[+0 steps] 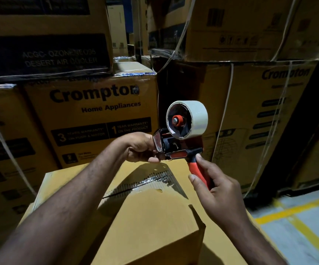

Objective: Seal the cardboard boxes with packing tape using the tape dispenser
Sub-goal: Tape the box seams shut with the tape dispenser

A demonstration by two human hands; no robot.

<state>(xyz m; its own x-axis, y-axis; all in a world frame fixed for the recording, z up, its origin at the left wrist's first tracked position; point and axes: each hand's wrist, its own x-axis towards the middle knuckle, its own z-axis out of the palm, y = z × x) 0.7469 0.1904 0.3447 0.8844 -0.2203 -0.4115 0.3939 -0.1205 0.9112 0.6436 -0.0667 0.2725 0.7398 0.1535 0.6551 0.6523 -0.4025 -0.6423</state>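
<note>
A red and black tape dispenser (181,148) with a pale roll of packing tape (195,119) is held up above a plain cardboard box (147,213). My right hand (214,190) grips its red handle from below. My left hand (141,148) pinches the dispenser's front end, by the clear guard and blade. The box top carries a shiny strip of tape (151,181) along its seam, partly in shadow.
Stacked yellow Crompton appliance cartons (95,115) strapped with white bands rise close behind and to both sides. A dark gap (174,88) runs between the stacks. At the lower right lies grey floor with yellow lines (296,213).
</note>
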